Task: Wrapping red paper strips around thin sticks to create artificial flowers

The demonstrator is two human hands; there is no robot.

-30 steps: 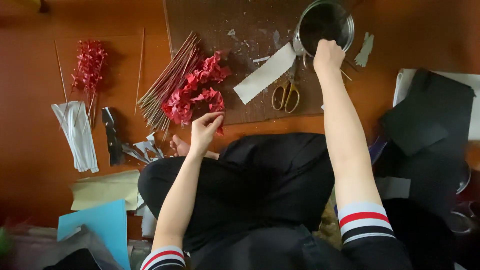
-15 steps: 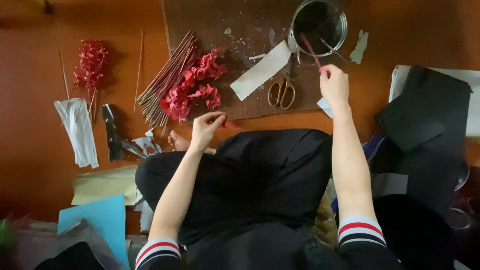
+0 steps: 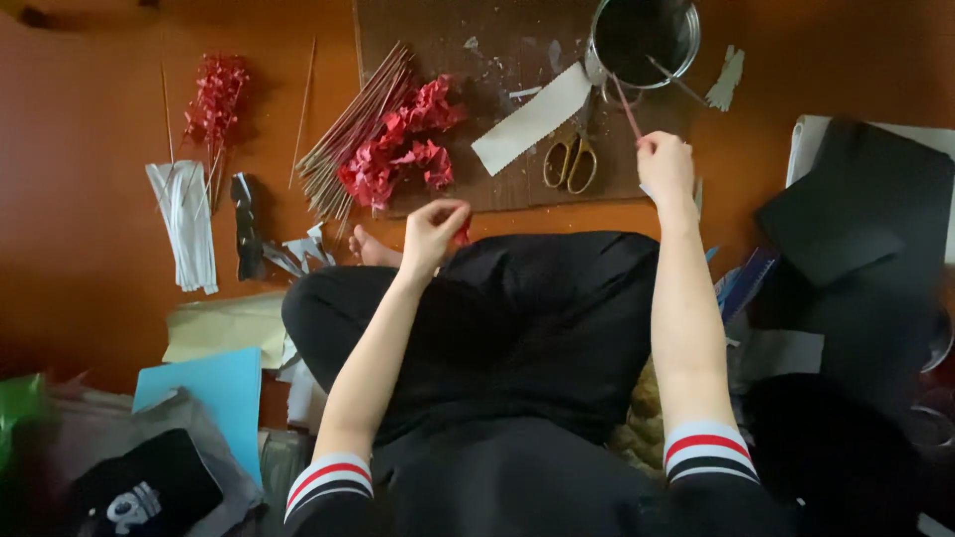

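Note:
My right hand (image 3: 665, 169) pinches a thin reddish stick (image 3: 626, 107) that slants up toward a round metal pot (image 3: 644, 38) at the top of the brown mat (image 3: 497, 60). Held above my knee, my left hand (image 3: 434, 227) grips a small red paper piece (image 3: 462, 234). A heap of crumpled red paper pieces (image 3: 398, 149) and a bundle of thin sticks (image 3: 350, 129) lie on the mat's left side. Yellow-handled scissors (image 3: 570, 162) and a white paper strip (image 3: 531, 117) rest between the two hands.
On the orange floor at the left lie a finished red flower sprig (image 3: 214, 99), a white folded bundle (image 3: 183, 224) and loose sticks. Blue and yellow paper sheets (image 3: 214, 383) sit at lower left. Black sheets (image 3: 860, 219) pile up at the right.
My right hand has drawn back from the pot toward me, now holding a thin stick. My left hand has lifted slightly from the mat's edge with the red piece.

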